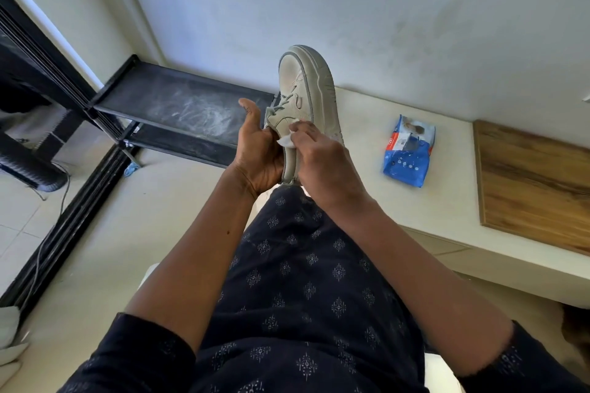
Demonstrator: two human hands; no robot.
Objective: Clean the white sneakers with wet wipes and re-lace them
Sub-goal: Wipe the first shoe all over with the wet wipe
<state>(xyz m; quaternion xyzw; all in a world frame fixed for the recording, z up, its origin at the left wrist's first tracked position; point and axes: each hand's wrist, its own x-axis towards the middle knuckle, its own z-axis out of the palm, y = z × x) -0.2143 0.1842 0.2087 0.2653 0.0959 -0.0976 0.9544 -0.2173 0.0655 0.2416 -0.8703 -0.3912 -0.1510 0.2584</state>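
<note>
Sneaker (308,83) toe-up between hands. Left hand (258,150) grips heel end; right hand (319,153) pinches wipe (285,140) against side. Risk: hard rubbing could twist shoe from single-hand hold; laces (281,102) in place, dirt beneath likely missed.

sneaker (306,96) heel hidden between left hand (258,150) and right hand (319,156), wipe (285,140) mostly covered by the right hand, wipes pack (408,150) print way too blurry to read, wooden board (536,182) cut off at right edge

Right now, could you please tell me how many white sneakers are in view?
1. The sneaker is held up: left hand grips its heel end, right hand holds a wipe against its side. A second may be hidden.
</note>
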